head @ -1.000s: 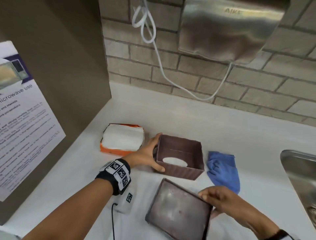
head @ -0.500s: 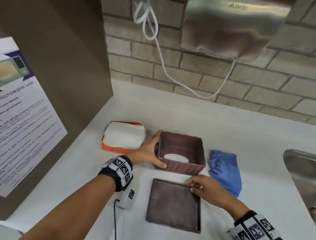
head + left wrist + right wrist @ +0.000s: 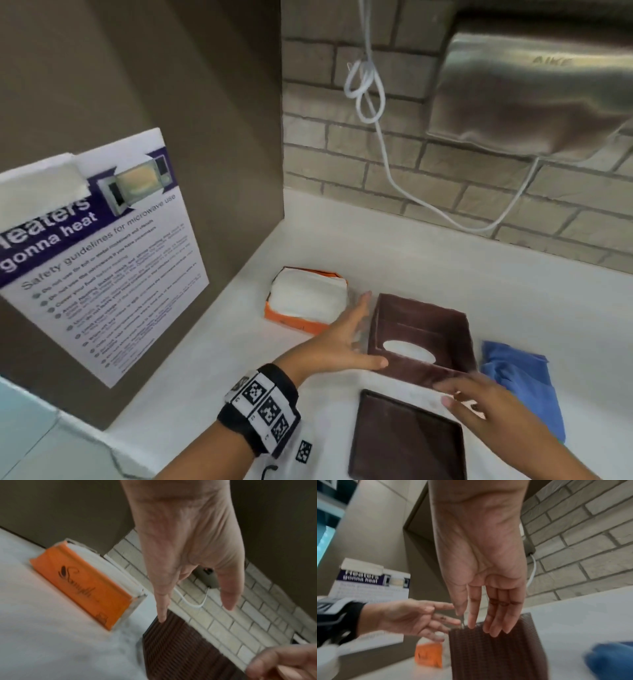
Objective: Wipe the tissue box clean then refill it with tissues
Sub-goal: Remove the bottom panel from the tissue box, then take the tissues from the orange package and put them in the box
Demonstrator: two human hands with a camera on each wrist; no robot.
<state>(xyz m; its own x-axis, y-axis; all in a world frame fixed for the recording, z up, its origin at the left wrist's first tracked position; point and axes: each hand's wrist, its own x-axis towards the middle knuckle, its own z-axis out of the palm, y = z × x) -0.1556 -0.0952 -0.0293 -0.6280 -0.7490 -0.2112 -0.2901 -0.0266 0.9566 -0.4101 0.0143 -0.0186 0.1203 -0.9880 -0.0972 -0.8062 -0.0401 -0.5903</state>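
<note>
A brown woven tissue box (image 3: 424, 329) stands upside down on the white counter, its oval slot showing at the bottom. Its flat brown base panel (image 3: 404, 442) lies in front of it. My left hand (image 3: 346, 339) hovers open at the box's left wall (image 3: 180, 642), fingers straight, thumb near the front corner. My right hand (image 3: 479, 404) is open over the box's front wall (image 3: 496, 654), fingers extended and holding nothing. An orange pack of white tissues (image 3: 306, 305) lies to the left (image 3: 89, 588) (image 3: 429, 655). A blue cloth (image 3: 524, 380) lies right of the box (image 3: 611, 661).
A brown cabinet side with a microwave safety poster (image 3: 92, 257) closes off the left. A brick wall with a steel hand dryer (image 3: 534, 99) and its white cord (image 3: 383, 144) stands behind. The white counter (image 3: 394, 260) stretches back to the wall.
My right hand let go of the base panel, now flat on the counter, and moved up to the box's front wall. My left hand loosened from the box's left side and opened.
</note>
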